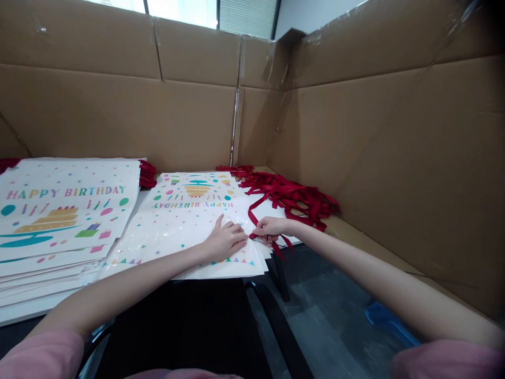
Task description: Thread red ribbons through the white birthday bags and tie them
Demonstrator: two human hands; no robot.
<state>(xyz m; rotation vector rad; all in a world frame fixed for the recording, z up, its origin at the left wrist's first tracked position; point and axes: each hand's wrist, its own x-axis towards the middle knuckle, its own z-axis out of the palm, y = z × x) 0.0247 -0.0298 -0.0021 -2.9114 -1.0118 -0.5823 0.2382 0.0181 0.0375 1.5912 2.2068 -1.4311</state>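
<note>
My left hand (225, 240) lies on a white printed "Happy Birthday" sheet (173, 231), palm down with the thumb stretched away. Its fingertips reach toward the sheet's right edge, close to my right hand (272, 229). That hand is closed on a red ribbon (253, 213), which loops up above the fingers and trails below them. Something thin and silvery shows under the right fingers, too small to name. The sheet looks glossy and lies upside down to me, on top of others whose edges show at the right.
A tall stack of similar sheets (71, 210) stands at the left, with red ribbon (147, 173) beside it. A heap of red ribbons (294, 195) lies at the back right. Cardboard walls (189, 116) enclose the back and right. A black chair (177, 326) is in front.
</note>
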